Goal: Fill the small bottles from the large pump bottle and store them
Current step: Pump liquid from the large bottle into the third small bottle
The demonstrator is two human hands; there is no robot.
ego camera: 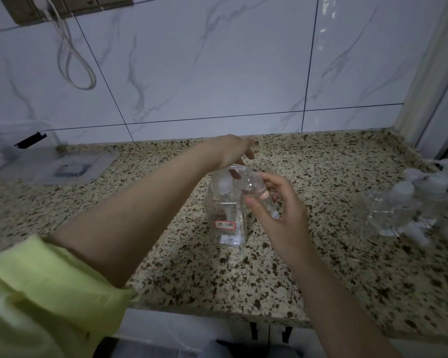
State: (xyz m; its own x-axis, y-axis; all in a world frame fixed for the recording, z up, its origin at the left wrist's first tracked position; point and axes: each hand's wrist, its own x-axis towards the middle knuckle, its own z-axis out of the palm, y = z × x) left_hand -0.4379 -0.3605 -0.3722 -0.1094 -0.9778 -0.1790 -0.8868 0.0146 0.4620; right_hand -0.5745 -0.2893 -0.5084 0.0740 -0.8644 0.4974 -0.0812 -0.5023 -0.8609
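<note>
Clear plastic, the large pump bottle (pixel 226 215) stands mid-frame on the counter (pixel 321 228), its pump pressed by the flat left hand (pixel 233 151), while a small bottle (pixel 259 192), tilted mouth-up beside the spout apparently to catch liquid, is clamped in the right hand (pixel 282 210) grip.

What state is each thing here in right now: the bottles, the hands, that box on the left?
Large pump bottle: upright on the counter, partly filled with clear liquid.
Small bottle: tilted, mouth at the pump spout.
Left hand: resting on the pump head, fingers extended.
Right hand: gripping the small bottle.
Group of small bottles: standing at the right on the counter; fill level unclear.
Clear storage box: open, lid lying beside it.
</note>
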